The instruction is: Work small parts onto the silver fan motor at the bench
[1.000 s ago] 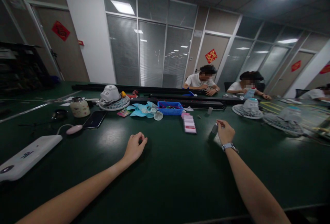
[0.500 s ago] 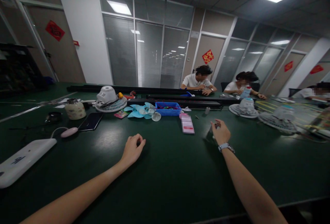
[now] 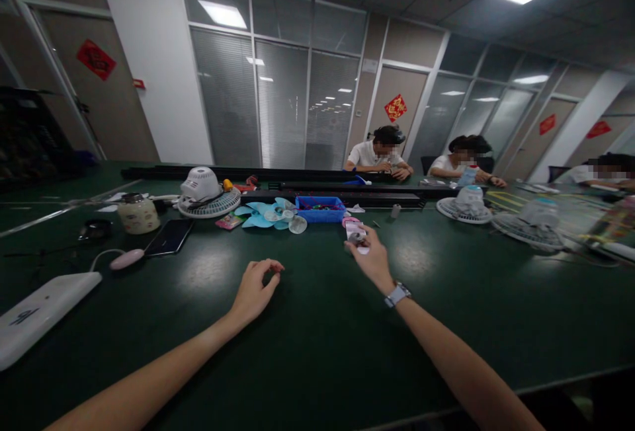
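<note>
The dark green bench point(image 3: 307, 352) carried everything. Beyond the hands lay a white fan body point(image 3: 202, 192), pale blue fan blades point(image 3: 265, 213) and a blue tray point(image 3: 321, 209). The right hand point(image 3: 371, 257) reached forward, fingers closed around a small grey part point(image 3: 355, 238), just above a white card point(image 3: 355, 229) lying lengthwise away from the person. The left hand point(image 3: 254, 289) rested loosely curled, holding nothing, well apart to the left.

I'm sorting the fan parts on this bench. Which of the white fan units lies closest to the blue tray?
The white fan unit at the left, left of the blue tray, with the light blue fan blades between them. The other two fan units lie farther off to the right.
</note>
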Demonstrator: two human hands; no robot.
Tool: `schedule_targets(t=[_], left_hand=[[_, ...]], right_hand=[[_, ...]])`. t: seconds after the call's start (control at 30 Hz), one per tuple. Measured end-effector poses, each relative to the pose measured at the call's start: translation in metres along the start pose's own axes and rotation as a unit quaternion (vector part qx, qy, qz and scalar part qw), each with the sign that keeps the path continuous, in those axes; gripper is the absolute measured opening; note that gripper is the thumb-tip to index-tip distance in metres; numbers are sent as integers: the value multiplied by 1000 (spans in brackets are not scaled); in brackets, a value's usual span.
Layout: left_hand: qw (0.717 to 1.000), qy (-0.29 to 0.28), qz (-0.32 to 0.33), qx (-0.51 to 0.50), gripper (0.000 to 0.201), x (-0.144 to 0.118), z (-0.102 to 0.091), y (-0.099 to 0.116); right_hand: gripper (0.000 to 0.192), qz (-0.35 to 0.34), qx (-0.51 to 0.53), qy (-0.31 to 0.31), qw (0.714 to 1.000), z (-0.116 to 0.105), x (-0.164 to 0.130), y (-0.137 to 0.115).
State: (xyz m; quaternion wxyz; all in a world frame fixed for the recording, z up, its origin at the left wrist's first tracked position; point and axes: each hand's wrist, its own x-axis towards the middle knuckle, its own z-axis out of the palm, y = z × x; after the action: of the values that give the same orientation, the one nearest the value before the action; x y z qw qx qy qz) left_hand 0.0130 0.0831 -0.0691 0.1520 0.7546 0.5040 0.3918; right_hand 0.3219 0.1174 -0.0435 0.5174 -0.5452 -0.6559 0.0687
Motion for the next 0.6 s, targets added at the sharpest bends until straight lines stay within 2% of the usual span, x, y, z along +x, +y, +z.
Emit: schedule_targets(t=[0.1,0.2,0.3,0.43,0.5,0.6], left_hand=[[999,-3,48,7,18,-4,-3,7],[998,21,66,-7,19,-9,-6,10],[996,50,78,-18,18,-11,-7,11],[993,66,99,-13,16,-11,-4,16],[994,59,91,-9,11,-11,-1,21],[997,23,70,-6,25,-10,5,27]], right_hand=[[57,-40,87,-126,987,36,-33,-43],[58,-50,114,-194,973,52,-56,-65],[61,-44,120,-231,964,55,-63,-69],[64,-38,127,-250,959,54,-61,-67],[66,-45,136,-253,957,54,-60,-67],[68,-62,137,-266,952,53,-61,-69]])
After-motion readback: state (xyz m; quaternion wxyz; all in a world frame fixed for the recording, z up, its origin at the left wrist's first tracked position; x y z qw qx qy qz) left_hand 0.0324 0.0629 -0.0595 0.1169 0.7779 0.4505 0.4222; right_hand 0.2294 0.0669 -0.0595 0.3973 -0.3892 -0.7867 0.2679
